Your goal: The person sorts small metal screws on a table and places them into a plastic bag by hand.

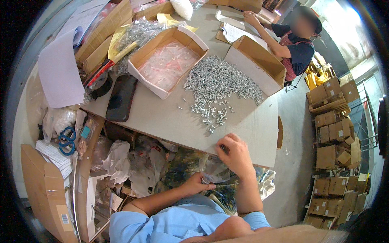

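My left hand is closed on a clear plastic bag, held low in front of the table's near edge. Just above the bag, at that edge, my right hand has its fingers curled inward. What lies inside those fingers is too shaded to make out. Beyond it a big heap of small silver screws spreads over the grey table, with loose ones trailing toward me. An open cardboard box left of the heap contains small clear bags with pinkish strips.
Left of that box lie a black phone and a tape roll. Another open carton borders the heap on the right. Across the table a person works beside papers. Blue scissors hang at left; stacked cartons stand at right.
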Motion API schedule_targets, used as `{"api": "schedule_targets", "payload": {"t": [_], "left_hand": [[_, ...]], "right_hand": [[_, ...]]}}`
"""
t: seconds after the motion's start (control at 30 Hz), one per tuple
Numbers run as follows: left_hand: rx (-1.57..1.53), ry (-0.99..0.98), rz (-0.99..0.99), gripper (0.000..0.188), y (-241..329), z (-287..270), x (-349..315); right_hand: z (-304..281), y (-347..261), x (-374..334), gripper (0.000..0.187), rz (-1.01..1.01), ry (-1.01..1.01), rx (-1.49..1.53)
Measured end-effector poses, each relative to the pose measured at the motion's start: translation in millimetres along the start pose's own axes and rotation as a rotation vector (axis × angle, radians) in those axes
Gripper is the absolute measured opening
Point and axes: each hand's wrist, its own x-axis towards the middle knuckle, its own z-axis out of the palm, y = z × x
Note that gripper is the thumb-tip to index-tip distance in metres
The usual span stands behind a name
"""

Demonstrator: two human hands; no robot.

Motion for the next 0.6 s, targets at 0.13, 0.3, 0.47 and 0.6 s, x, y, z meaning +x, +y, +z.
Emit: {"api": "schedule_targets", "payload": {"t": [0.13,0.3,0.47,0.6], "left_hand": [[0.014,0.020,0.078,0.028,12,4,-2],[0.130,-0.018,-0.018,0.037,21,2,-1],[0.099,0.004,-0.049,0.037,12,1,0],[0.096,-0.019,-0.103,0.040,8,-2,1]], "right_hand": [[-13,2,6,0.012,0.038,-0.110,0.110],[-4,19,35,0.023,0.104,0.250,-0.027],[7,25,46,0.025,0.035,0.227,-0.103],[7,25,41,0.021,0.039,0.234,-0.092]]}}
